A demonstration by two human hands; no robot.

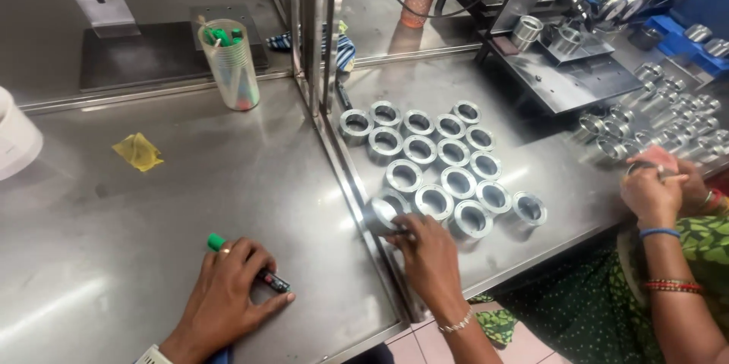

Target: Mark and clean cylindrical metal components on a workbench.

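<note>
Marker: I am seeing a green-capped black marker pen (pixel 250 265) lying low on the near left part of the grey steel table (pixel 250 182), its green cap pointing far-left.
Left hand: my left hand (pixel 228 292) is pressing down over the marker pen, fingers curled narrowly around its barrel, so it is holding the pen against the table.
Ring in hand: a short shiny steel ring (pixel 383 212) is tipping on its side at the near end of the ring cluster, just right of the vertical steel divider (pixel 323 68).
Right hand: my right hand (pixel 429 250) is reaching over the table edge, fingertips pinching the near rim of that tilted ring.
Ring cluster: more shiny steel rings (pixel 440 155) are standing packed together, open ends up, running far from the tilted one.
Neighbour: another person's hands (pixel 661 185) are working at the right, fingers closed on a small metal part I cannot make out.
Further out: a clear plastic cup with green markers (pixel 231 68) is standing far left, a crumpled yellow scrap (pixel 138 151) is lying left of centre, and a black gauging fixture (pixel 554 68) is sitting far right.
</note>
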